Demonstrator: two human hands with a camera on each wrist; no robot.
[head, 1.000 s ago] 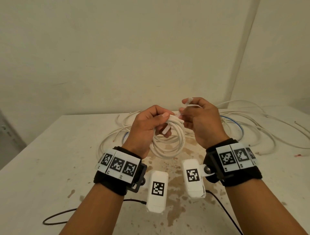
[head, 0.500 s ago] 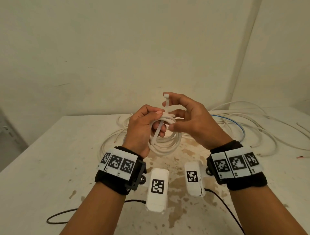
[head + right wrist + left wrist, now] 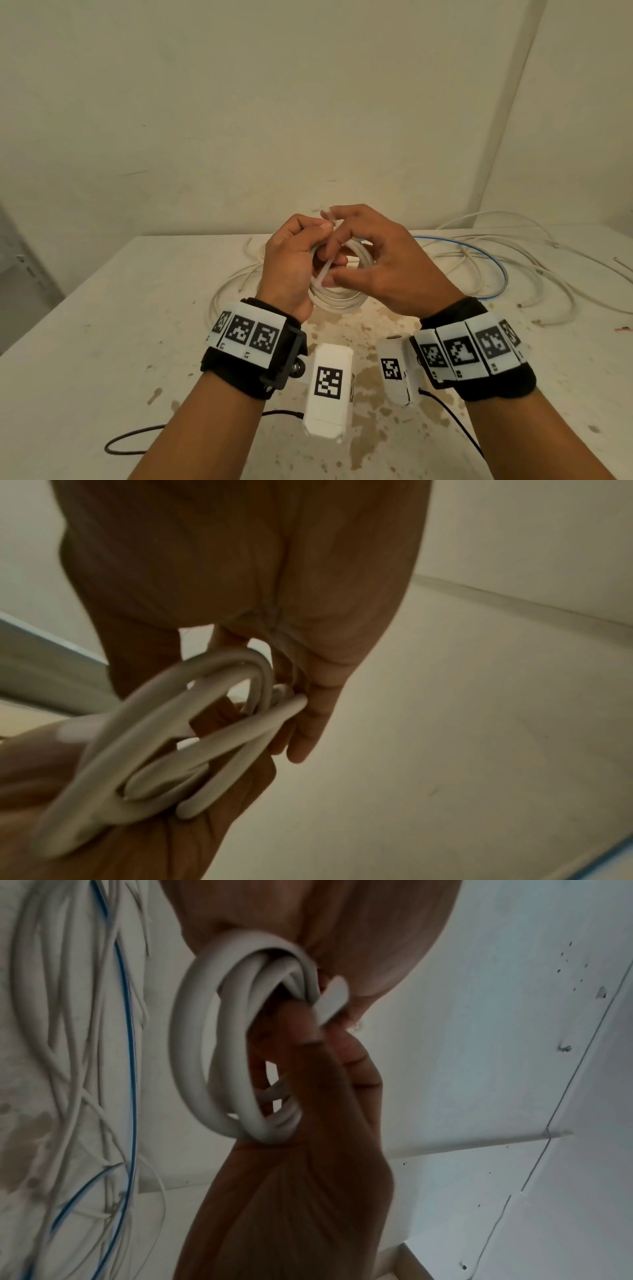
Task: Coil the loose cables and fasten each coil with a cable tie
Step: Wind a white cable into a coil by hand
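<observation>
A small coil of thick white cable [image 3: 337,298] hangs above the table, gripped at its top by my left hand [image 3: 294,263]. The same coil [image 3: 219,1053] fills the left wrist view, and in the right wrist view the coil [image 3: 143,745] is blurred. A white cable tie [image 3: 327,255] crosses the bundle. My right hand [image 3: 370,263] pinches the tie, its thumb on the lower end and a fingertip at the upper end. A short piece of the tie [image 3: 332,999] shows beside the bundle. The tie's path behind the fingers is hidden.
Loose white cables [image 3: 534,267] and a thin blue one [image 3: 493,260] sprawl over the far and right part of the stained white table [image 3: 102,342]. A black wire [image 3: 137,442] loops near the front edge. Walls stand close behind and to the right.
My right hand has closed in from an open spread to pinch both ends of the tie. The tie, upright before, now lies bent against the coil. My left hand keeps its grip.
</observation>
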